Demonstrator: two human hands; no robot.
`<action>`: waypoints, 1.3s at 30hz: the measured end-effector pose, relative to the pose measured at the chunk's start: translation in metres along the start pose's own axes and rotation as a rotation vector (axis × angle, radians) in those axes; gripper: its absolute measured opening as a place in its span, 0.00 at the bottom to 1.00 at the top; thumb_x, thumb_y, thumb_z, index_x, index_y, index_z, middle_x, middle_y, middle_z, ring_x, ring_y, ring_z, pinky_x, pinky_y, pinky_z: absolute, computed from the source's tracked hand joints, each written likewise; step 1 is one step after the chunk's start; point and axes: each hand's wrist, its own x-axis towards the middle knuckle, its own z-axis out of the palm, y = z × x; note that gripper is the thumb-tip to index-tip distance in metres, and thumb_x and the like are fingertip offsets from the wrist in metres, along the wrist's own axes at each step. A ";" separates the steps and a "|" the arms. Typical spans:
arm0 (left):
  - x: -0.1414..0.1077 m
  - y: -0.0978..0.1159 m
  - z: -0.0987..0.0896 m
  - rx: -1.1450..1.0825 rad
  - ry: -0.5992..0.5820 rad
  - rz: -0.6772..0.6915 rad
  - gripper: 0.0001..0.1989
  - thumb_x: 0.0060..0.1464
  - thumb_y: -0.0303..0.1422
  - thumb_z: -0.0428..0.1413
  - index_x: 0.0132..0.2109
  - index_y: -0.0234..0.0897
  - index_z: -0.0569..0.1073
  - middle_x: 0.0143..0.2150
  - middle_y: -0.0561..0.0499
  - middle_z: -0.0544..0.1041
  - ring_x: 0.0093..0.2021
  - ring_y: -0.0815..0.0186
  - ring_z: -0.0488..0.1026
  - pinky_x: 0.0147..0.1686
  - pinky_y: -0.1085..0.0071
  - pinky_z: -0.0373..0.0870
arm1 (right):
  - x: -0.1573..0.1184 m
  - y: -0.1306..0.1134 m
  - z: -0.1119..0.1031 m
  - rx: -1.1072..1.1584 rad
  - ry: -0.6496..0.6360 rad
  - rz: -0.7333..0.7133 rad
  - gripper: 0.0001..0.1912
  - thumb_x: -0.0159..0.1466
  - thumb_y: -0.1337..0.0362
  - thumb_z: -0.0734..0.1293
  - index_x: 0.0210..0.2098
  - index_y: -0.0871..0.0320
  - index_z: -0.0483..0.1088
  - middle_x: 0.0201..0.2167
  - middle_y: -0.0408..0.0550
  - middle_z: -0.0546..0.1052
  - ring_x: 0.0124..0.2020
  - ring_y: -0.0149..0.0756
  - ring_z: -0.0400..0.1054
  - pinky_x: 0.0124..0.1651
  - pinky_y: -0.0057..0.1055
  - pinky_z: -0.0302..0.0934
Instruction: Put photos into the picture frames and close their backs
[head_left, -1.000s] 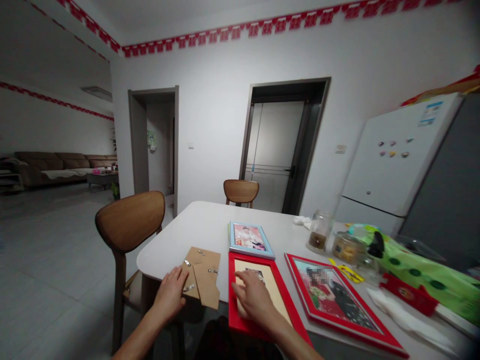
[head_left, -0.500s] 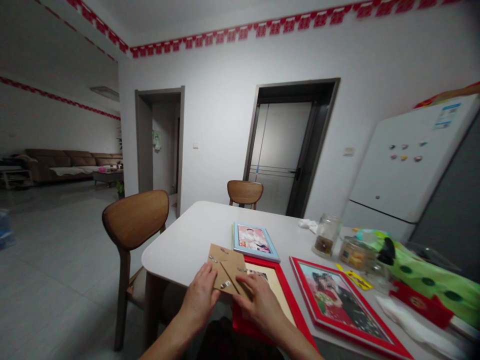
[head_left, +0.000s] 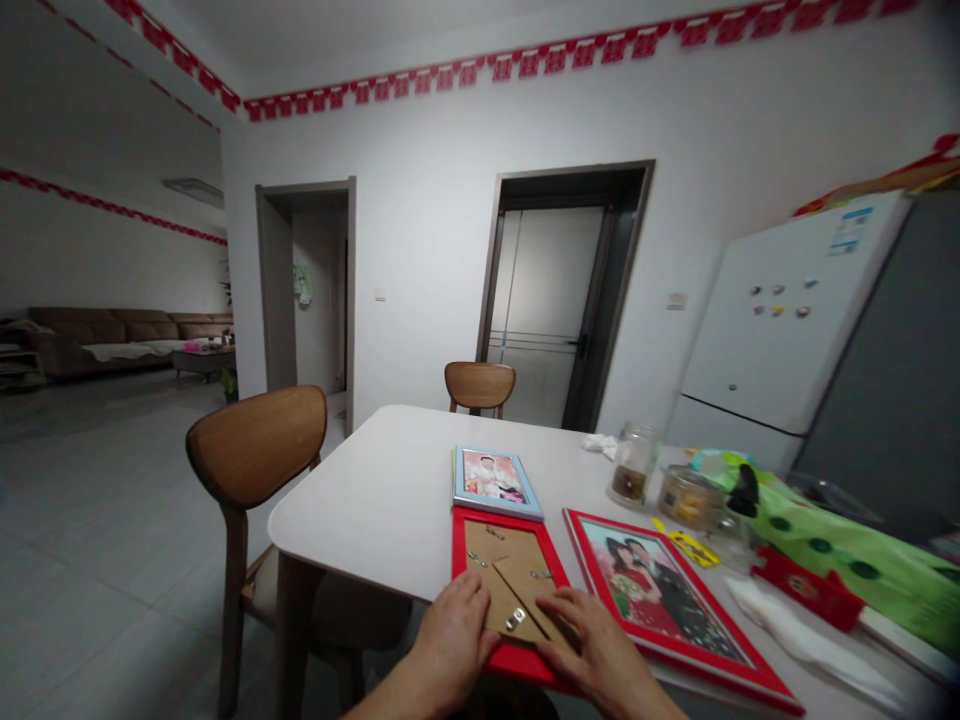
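Observation:
A brown picture-frame backing board [head_left: 517, 548] with metal clips and a diagonal strut lies within the border of a red picture frame [head_left: 460, 540] at the table's near edge. My left hand [head_left: 454, 635] grips the board's lower left side, thumb at the bottom edge. On the opposite side, my right hand [head_left: 592, 645] has its fingers closed on the lower right edge. Just beyond the red frame is a light blue framed photo [head_left: 495, 478]. A second red framed photo [head_left: 667, 595] lies to the right, showing two people. The board hides the inside of the near frame.
On the white table [head_left: 352, 500] stand a glass jar [head_left: 634, 465] with dark contents and a lidded food container [head_left: 686, 498]. Farther right are a yellow item [head_left: 694, 548], a red box [head_left: 806, 588] and a green bag [head_left: 847, 545]. A wooden chair [head_left: 262, 440] stands at the left.
Both hands have lowered the backing board onto the near red frame, where it had been held tilted above it. The camera view has shifted slightly rightward.

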 end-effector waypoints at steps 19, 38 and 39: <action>-0.013 -0.014 0.004 -0.048 -0.037 0.072 0.27 0.43 0.43 0.56 0.49 0.36 0.64 0.56 0.46 0.60 0.57 0.60 0.52 0.56 0.65 0.47 | 0.035 0.001 0.009 -0.261 0.098 0.071 0.17 0.58 0.62 0.52 0.32 0.59 0.70 0.36 0.53 0.68 0.37 0.36 0.63 0.42 0.30 0.54; -0.014 -0.004 -0.007 -0.045 -0.037 0.031 0.33 0.42 0.41 0.55 0.54 0.31 0.59 0.55 0.43 0.62 0.55 0.59 0.57 0.54 0.70 0.52 | 0.045 0.015 0.006 -0.219 0.095 0.064 0.13 0.55 0.69 0.54 0.27 0.60 0.69 0.32 0.49 0.68 0.30 0.31 0.64 0.33 0.26 0.53; -0.014 -0.004 -0.008 -0.048 -0.031 0.028 0.33 0.42 0.41 0.56 0.54 0.31 0.59 0.54 0.43 0.62 0.54 0.59 0.57 0.54 0.70 0.53 | 0.044 0.015 0.005 -0.206 0.085 0.046 0.12 0.55 0.70 0.54 0.26 0.61 0.69 0.32 0.49 0.68 0.31 0.31 0.64 0.34 0.26 0.54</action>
